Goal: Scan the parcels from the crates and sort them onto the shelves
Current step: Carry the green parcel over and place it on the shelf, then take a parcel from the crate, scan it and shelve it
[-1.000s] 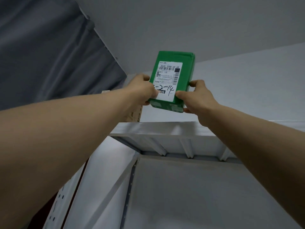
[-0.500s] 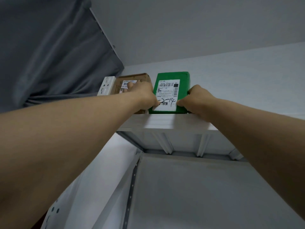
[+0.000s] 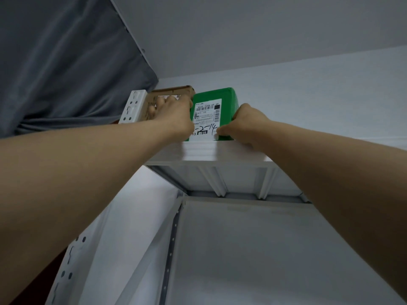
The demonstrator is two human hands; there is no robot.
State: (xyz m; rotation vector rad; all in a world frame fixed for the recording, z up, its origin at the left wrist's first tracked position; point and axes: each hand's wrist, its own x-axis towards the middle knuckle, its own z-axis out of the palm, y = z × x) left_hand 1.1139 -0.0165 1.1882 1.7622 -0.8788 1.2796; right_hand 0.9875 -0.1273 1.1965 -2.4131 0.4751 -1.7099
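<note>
A green parcel (image 3: 222, 100) with a white shipping label stands upright on the top shelf (image 3: 220, 154) of a white metal rack, its label facing me. My right hand (image 3: 244, 124) holds its right edge, thumb on the lower corner of the label. My left hand (image 3: 174, 115) is at the parcel's left edge, with its fingers spread over the brown cardboard parcel (image 3: 174, 93) that stands beside the green one on the left.
A white perforated rack post (image 3: 132, 108) rises at the shelf's left end. A grey curtain (image 3: 61, 62) hangs to the left. The shelf's underside ribs (image 3: 220, 183) and a white back panel (image 3: 253, 249) are below. A white wall runs behind.
The green parcel came down from mid-air onto the top shelf and now stands next to the brown parcel. My left hand shifted left onto the brown parcel.
</note>
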